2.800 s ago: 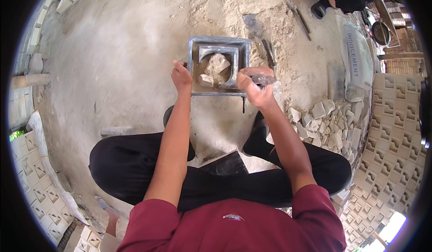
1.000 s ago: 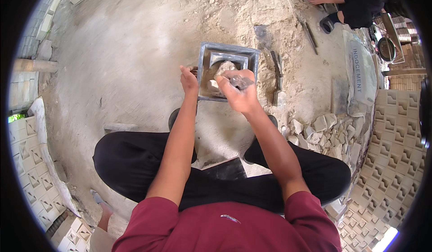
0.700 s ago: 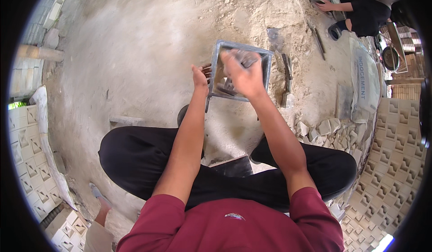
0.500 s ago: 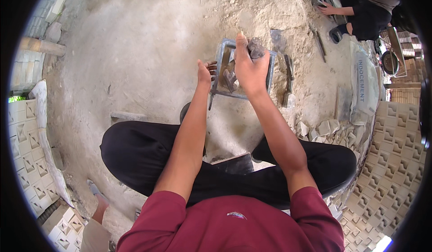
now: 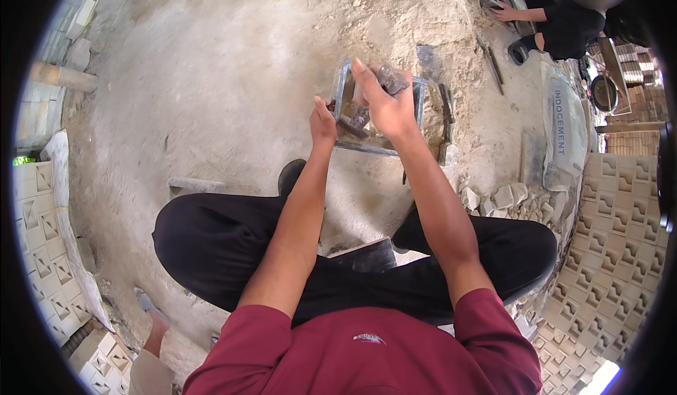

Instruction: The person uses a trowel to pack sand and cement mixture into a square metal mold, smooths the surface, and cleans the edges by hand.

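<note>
A rectangular grey metal frame [image 5: 421,106], likely a mould, lies on the dusty floor in front of me. My right hand [image 5: 392,113] is over its middle, fingers wrapped round a dark, rough lump [image 5: 392,79] that sticks out above the thumb side; its kind is unclear. Against the frame's left side, my left hand [image 5: 324,123] has its fingers curled at the rim, partly hidden. Between the hands, inside the frame, shows a dark angular piece [image 5: 360,118]. A thin dark rod [image 5: 404,177] shows just below the frame's near right corner.
Dark bars [image 5: 446,113] and a small block lie right of the frame. Broken pale pieces [image 5: 504,196] and a printed sack [image 5: 560,131] are farther right. A co-worker [image 5: 575,21] crouches at the far right. Stacked patterned blocks [image 5: 613,233] line the sides. Another person's foot [image 5: 149,302] is at lower left.
My left hand has gone from spread fingers beside the frame to curled fingers at its rim. The right hand has moved slightly left with the lump. The thin rod shows at the other near corner.
</note>
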